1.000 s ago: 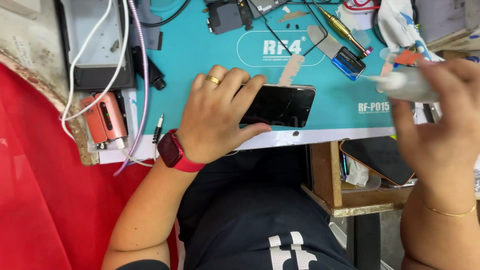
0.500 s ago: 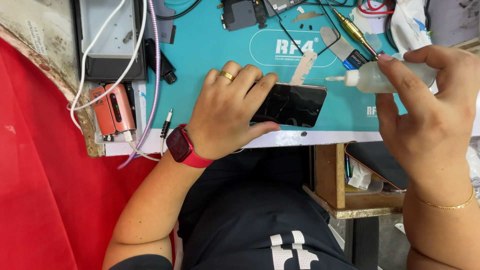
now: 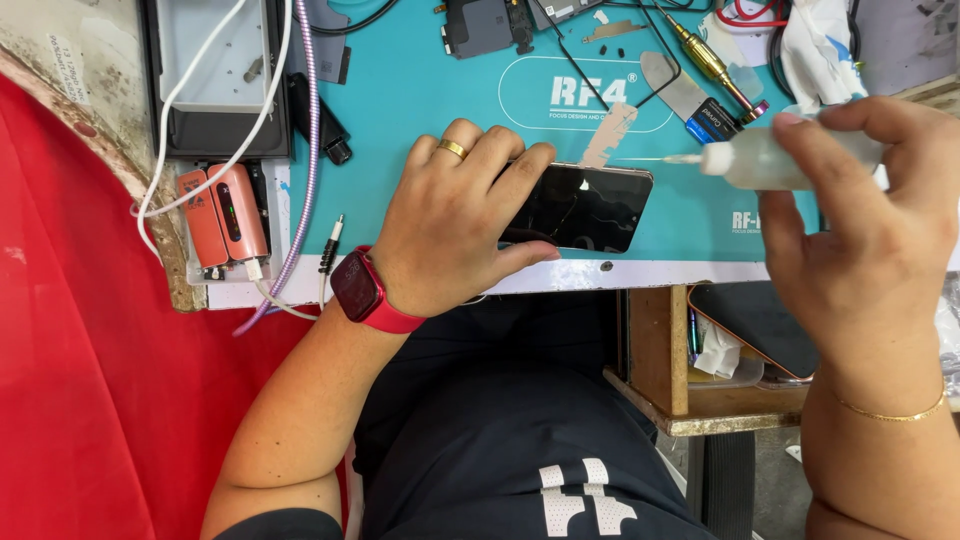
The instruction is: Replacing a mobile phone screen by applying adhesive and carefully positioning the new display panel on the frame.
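Note:
A dark phone lies flat on a teal work mat near its front edge. My left hand, with a gold ring and a red wrist watch, rests on the phone's left end and holds it down. My right hand grips a small clear squeeze bottle with a thin needle tip. The tip points left, just above the phone's upper right corner.
Tweezers, a brass-handled tool, a metal spatula and phone parts lie at the mat's far side. A tray with white cables and two orange power banks sit left. Another phone rests on a wooden shelf below right.
My right hand has brought the squeeze bottle down and to the left, so its tip now reaches the phone's upper right corner. My left hand stays on the phone.

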